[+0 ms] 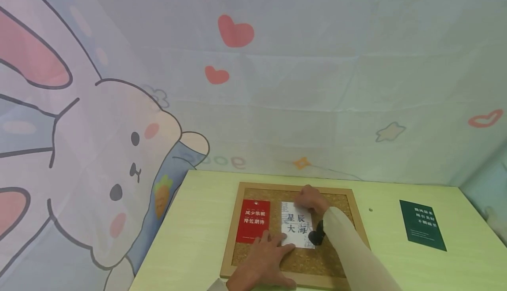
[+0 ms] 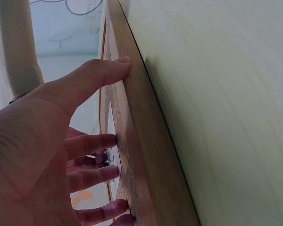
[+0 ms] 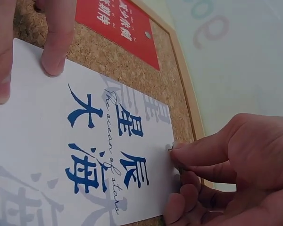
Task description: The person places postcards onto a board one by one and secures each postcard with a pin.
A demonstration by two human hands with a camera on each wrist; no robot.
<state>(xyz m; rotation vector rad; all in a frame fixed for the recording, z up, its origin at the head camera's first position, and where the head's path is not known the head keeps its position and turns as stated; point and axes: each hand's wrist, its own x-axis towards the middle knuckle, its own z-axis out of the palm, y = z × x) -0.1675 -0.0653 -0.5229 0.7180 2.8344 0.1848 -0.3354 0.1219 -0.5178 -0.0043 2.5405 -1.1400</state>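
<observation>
A white card (image 3: 47,117) with blue characters lies on the corkboard (image 1: 253,256), right of a red card (image 1: 253,233) that has a silver thumbtack (image 1: 255,203) at its top. My right hand (image 1: 310,198) is at the white card's upper edge, its thumb and curled fingers pinching a small thumbtack (image 3: 170,148), mostly hidden by the fingertips. My left hand (image 1: 267,258) has its fingers spread; fingertips press on the white card's lower part, as the right wrist view shows. In the left wrist view, its thumb rests on the board's wooden frame (image 2: 137,89).
A dark green card (image 1: 423,225) lies on the pale table (image 1: 190,220) to the right. Between it and the board is a small round thumbtack (image 1: 370,210). Behind the table hangs a printed cloth (image 1: 297,84) with a rabbit and hearts.
</observation>
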